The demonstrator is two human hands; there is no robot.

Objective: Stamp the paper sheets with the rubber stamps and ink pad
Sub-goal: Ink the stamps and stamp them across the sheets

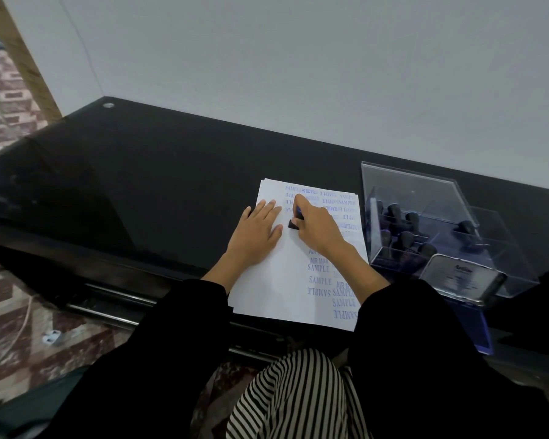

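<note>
A stack of white paper sheets (276,289) lies on the black table (140,185); blue SAMPLE, FRAGILE and AIR MAIL prints cover the top sheet's right side. My right hand (317,228) grips a black rubber stamp (293,224) and holds it down on the upper middle of the sheet. Flat on the sheet's left edge rests my left hand (257,232), fingers straight. The ink pad (469,312), blue with its lid raised, sits at the table's front right.
A clear plastic box (425,198) with several black-handled stamps stands right of the paper, its lid tilted up. A white wall runs behind the table. Patterned floor and a cable show at the left.
</note>
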